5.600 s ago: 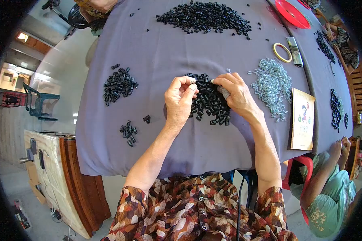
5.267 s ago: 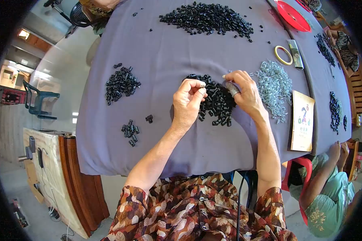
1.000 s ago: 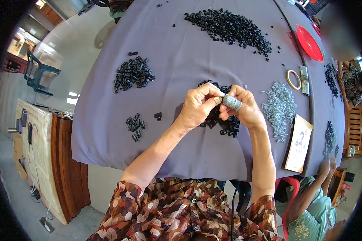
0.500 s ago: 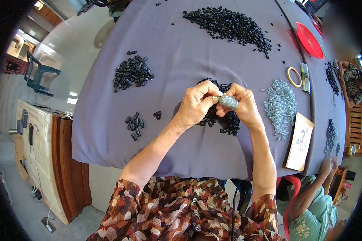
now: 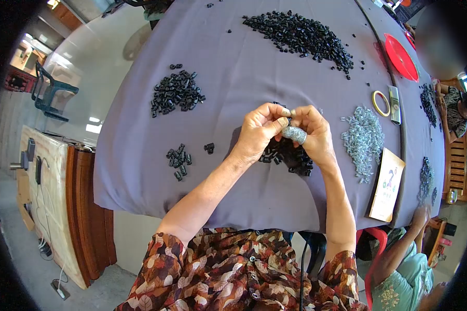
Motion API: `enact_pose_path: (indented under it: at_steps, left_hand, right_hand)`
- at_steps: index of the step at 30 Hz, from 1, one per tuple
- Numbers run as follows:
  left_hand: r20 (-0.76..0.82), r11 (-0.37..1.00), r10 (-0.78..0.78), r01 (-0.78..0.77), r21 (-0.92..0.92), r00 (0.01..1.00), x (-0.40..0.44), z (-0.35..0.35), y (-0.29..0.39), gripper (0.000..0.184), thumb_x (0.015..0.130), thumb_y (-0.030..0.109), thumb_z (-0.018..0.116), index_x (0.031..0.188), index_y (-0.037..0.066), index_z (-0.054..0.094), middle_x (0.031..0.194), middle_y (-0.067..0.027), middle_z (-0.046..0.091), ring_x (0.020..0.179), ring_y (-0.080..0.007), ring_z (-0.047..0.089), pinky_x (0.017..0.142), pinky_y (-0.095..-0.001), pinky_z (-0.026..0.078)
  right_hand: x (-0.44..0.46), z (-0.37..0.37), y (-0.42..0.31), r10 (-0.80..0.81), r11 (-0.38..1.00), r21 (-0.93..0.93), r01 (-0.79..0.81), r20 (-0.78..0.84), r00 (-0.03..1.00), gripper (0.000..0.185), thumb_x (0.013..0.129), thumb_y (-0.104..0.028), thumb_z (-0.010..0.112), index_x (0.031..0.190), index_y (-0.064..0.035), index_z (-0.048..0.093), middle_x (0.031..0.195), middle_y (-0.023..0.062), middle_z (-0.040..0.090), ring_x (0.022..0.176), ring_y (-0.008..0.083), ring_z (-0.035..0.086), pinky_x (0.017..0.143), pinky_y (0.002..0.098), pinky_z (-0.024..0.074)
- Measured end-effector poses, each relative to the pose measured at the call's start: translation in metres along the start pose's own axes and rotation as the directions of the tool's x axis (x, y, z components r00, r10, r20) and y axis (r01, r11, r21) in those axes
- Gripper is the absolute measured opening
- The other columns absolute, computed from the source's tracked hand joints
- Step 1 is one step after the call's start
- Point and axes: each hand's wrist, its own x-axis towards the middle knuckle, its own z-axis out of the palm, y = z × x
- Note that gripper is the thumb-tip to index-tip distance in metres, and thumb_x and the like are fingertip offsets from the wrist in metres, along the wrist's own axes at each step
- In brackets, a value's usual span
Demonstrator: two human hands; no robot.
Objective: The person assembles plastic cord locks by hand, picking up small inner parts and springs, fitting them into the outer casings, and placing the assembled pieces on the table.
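Both hands meet over a pile of small black plastic pieces (image 5: 290,158) on the cloth, fingertips nearly touching. My left hand (image 5: 259,133) is closed in a pinch, thumb against forefinger. My right hand (image 5: 316,136) is also pinched, its thumb covered by a grey wrapping (image 5: 294,135). A bit of something dark shows between the fingertips, seemingly a small black plastic piece, but the fingers hide most of it. To the right of my right hand lies a heap of small clear plastic pieces (image 5: 362,137).
More black pieces form a large heap (image 5: 306,39), a left heap (image 5: 176,92) and a small group (image 5: 178,160). On the right are a tape roll (image 5: 381,103), a booklet (image 5: 387,184) and a red tray (image 5: 400,57). Another person's arm (image 5: 407,241) rests at the table's right edge.
My fingertips have shifted slightly, and the left thumb and forefinger sit a little differently against the right ones. The whole view has moved a little. The heaps look the same.
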Motion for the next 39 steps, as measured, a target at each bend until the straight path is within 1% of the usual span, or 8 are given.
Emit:
enact_pose_path:
  at_steps: [2, 5, 8, 17, 23, 29, 35, 39]
  left_hand:
    - [-0.031, 0.999, 0.009, -0.011, -0.039, 0.999, -0.001, 0.002, 0.002, 0.014, 0.085, 0.001, 0.055, 0.098, 0.006, 0.051, 0.084, -0.0013, 0.057, 0.070, -0.0066, 0.053, 0.056, -0.0188, 0.042]
    - [0.014, 0.994, -0.005, 0.006, -0.111, 1.000, 0.001, -0.002, 0.000, 0.018, 0.084, 0.001, 0.056, 0.097, 0.008, 0.047, 0.085, -0.0003, 0.054, 0.072, -0.0070, 0.053, 0.056, -0.0192, 0.042]
    - [0.012, 0.992, -0.021, 0.023, -0.125, 1.000, 0.000, 0.000, 0.003, 0.019, 0.084, 0.001, 0.057, 0.096, 0.009, 0.046, 0.084, -0.0003, 0.053, 0.072, -0.0076, 0.053, 0.056, -0.0195, 0.043]
    - [0.018, 0.960, -0.137, 0.138, -0.243, 0.990, -0.002, 0.002, 0.001, 0.020, 0.084, 0.004, 0.059, 0.097, 0.010, 0.045, 0.084, -0.0008, 0.054, 0.071, -0.0086, 0.054, 0.055, -0.0203, 0.043]
    - [0.080, 0.963, -0.093, 0.110, -0.246, 0.992, 0.000, -0.003, -0.002, 0.017, 0.084, 0.006, 0.060, 0.095, 0.009, 0.048, 0.085, -0.0021, 0.055, 0.072, -0.0097, 0.055, 0.055, -0.0213, 0.045]
    - [0.098, 0.959, -0.087, 0.110, -0.261, 0.991, 0.000, -0.002, -0.001, 0.016, 0.083, 0.006, 0.060, 0.094, 0.008, 0.049, 0.083, -0.0034, 0.055, 0.070, -0.0108, 0.055, 0.053, -0.0224, 0.047]
    - [0.092, 0.960, -0.104, 0.125, -0.251, 0.990, -0.001, -0.001, 0.003, 0.016, 0.083, 0.007, 0.061, 0.094, 0.006, 0.049, 0.081, -0.0053, 0.057, 0.065, -0.0115, 0.055, 0.052, -0.0229, 0.047]
    - [0.095, 0.964, -0.104, 0.124, -0.234, 0.990, -0.001, -0.001, 0.007, 0.016, 0.083, 0.007, 0.060, 0.096, 0.006, 0.052, 0.083, -0.0049, 0.058, 0.067, -0.0107, 0.056, 0.053, -0.0220, 0.047]
  right_hand:
    - [-0.001, 0.000, 0.002, -0.047, 0.992, -0.114, 0.047, 0.002, 0.999, 0.023, 0.078, -0.005, 0.066, 0.099, -0.0008, 0.057, 0.073, 0.0015, 0.058, 0.071, 0.0057, 0.056, 0.060, 0.0196, 0.0438]
    - [-0.001, -0.001, 0.003, -0.021, 0.995, -0.097, 0.023, 0.024, 1.000, 0.033, 0.076, -0.001, 0.065, 0.108, -0.0007, 0.057, 0.073, -0.0003, 0.056, 0.070, 0.0053, 0.054, 0.062, 0.0202, 0.0432]
    - [-0.001, 0.000, 0.006, -0.047, 0.999, 0.022, 0.046, 0.035, 0.998, 0.030, 0.075, -0.001, 0.066, 0.104, 0.0000, 0.059, 0.075, -0.0001, 0.056, 0.070, 0.0063, 0.054, 0.063, 0.0211, 0.0439]
    - [-0.001, -0.005, 0.005, -0.112, 0.978, -0.175, 0.117, 0.042, 0.993, 0.023, 0.076, -0.006, 0.065, 0.099, -0.0023, 0.061, 0.077, 0.0008, 0.058, 0.071, 0.0084, 0.056, 0.065, 0.0234, 0.0450]
    - [-0.001, -0.002, 0.004, -0.234, 0.935, -0.268, 0.233, 0.026, 0.972, 0.017, 0.079, -0.008, 0.062, 0.095, -0.0026, 0.060, 0.079, 0.0038, 0.059, 0.070, 0.0113, 0.058, 0.065, 0.0241, 0.0458]
    - [-0.004, 0.004, -0.003, -0.246, 0.947, -0.209, 0.244, 0.017, 0.969, 0.015, 0.082, -0.009, 0.060, 0.095, -0.0016, 0.056, 0.073, 0.0045, 0.060, 0.065, 0.0106, 0.059, 0.063, 0.0243, 0.0463]
    - [-0.006, 0.008, 0.000, -0.187, 0.982, -0.014, 0.187, -0.008, 0.982, 0.013, 0.084, -0.009, 0.059, 0.093, -0.0015, 0.054, 0.065, 0.0019, 0.058, 0.062, 0.0091, 0.058, 0.061, 0.0230, 0.0456]
    - [-0.005, 0.008, 0.004, -0.150, 0.989, 0.020, 0.150, -0.007, 0.989, 0.014, 0.084, -0.010, 0.059, 0.094, -0.0012, 0.055, 0.066, 0.0014, 0.058, 0.062, 0.0081, 0.057, 0.061, 0.0229, 0.0457]
